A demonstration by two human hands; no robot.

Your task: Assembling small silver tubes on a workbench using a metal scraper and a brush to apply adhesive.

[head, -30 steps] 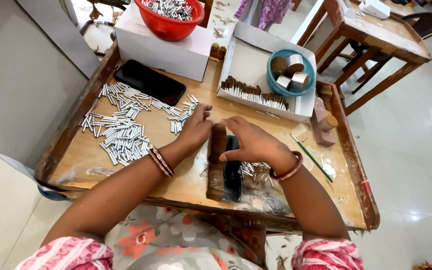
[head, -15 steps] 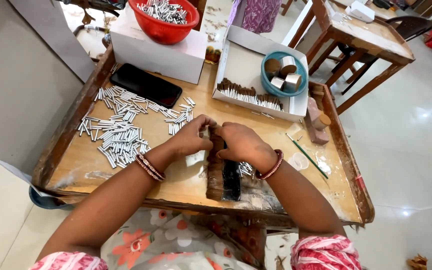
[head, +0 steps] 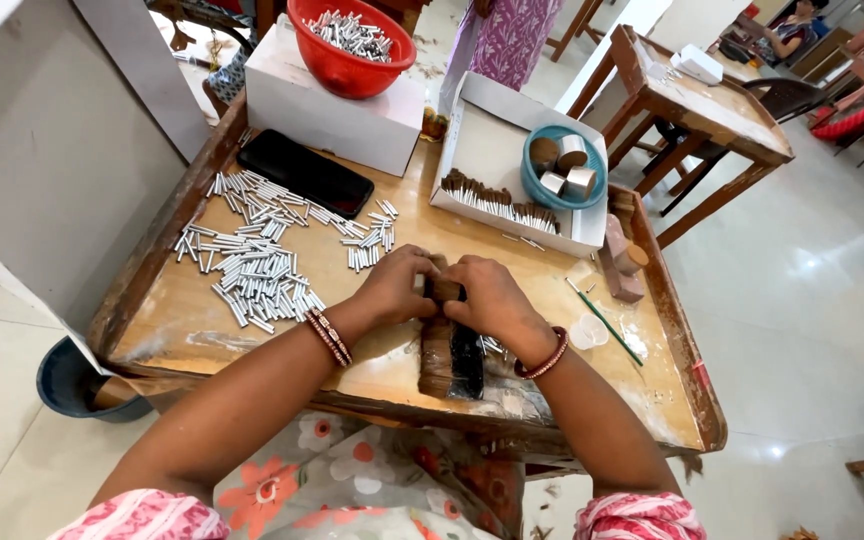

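My left hand (head: 399, 286) and my right hand (head: 489, 296) meet at the far end of a long brown wooden block (head: 438, 357) lying on the wooden table (head: 372, 345). Both hands close around a small dark piece (head: 445, 290) between the fingers; what it is cannot be made out. A black strip (head: 469, 362) lies along the block's right side. Left of my hands lies a spread of several small silver tubes (head: 257, 265).
A black phone (head: 305, 173) lies at the back left. A red bowl (head: 352, 45) of silver tubes sits on a white box (head: 327, 100). A white tray (head: 517, 160) holds brown sticks and a blue bowl (head: 563, 172). A thin green stick (head: 606, 322) lies at right.
Both hands have drawn closer together at the block's far end and now clasp a small piece between them. The view has shifted slightly.
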